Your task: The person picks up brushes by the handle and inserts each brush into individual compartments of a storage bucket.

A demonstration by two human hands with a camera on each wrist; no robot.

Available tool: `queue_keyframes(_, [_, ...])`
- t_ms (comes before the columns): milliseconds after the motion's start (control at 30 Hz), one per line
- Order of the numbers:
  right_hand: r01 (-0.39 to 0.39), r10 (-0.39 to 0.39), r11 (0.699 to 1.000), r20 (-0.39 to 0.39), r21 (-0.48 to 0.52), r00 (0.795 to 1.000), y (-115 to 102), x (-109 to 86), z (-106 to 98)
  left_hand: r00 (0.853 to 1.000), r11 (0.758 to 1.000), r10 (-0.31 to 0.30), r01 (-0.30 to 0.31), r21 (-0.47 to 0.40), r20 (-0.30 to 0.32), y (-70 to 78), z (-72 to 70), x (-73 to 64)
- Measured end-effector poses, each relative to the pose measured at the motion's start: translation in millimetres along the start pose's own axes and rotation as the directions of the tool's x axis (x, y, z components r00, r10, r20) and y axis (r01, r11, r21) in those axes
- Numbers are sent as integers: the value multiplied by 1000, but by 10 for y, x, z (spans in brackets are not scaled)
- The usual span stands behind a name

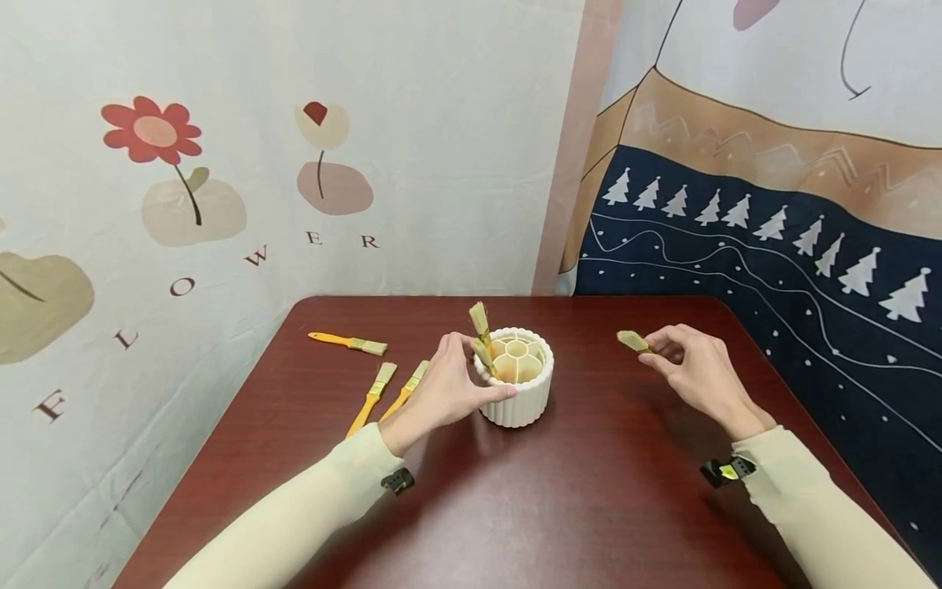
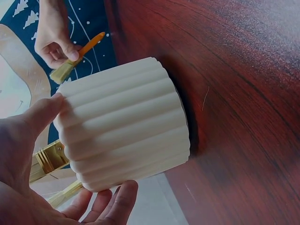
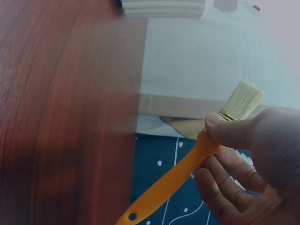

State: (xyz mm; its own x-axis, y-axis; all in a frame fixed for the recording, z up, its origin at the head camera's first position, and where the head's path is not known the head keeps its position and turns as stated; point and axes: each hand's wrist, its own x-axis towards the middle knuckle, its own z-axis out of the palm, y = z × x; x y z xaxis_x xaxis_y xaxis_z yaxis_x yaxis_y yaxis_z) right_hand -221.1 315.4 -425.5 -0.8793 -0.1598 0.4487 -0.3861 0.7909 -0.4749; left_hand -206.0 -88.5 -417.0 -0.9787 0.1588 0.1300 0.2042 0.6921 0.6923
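Note:
A white ribbed round holder (image 1: 518, 401) with a divided inside stands on the table. My left hand (image 1: 445, 384) grips it, thumb at the near rim and fingers round its far left side, as the left wrist view also shows. Two paintbrushes stand in the holder, bristles up, one of them a brush (image 1: 480, 321) leaning left. Off to the right, my right hand (image 1: 692, 368) pinches another paintbrush (image 3: 178, 171) near its metal band, between thumb and fingers. That brush has pale bristles (image 3: 243, 101) pointing up and an orange handle slanting down.
On the left of the dark red table (image 1: 589, 507) lie several loose paintbrushes: one brush (image 1: 347, 342) farther back, another brush (image 1: 373, 397) nearer, and a third brush (image 1: 405, 391) partly behind my left hand. Printed cloths (image 1: 456, 164) hang behind the table and along its right side.

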Motion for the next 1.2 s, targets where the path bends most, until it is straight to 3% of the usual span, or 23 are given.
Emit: queue_keyframes(1200, [144,-136,984,-81,106,987,-586,20,12,1000,1000,17,-17,-14,-2,-30,8,27])
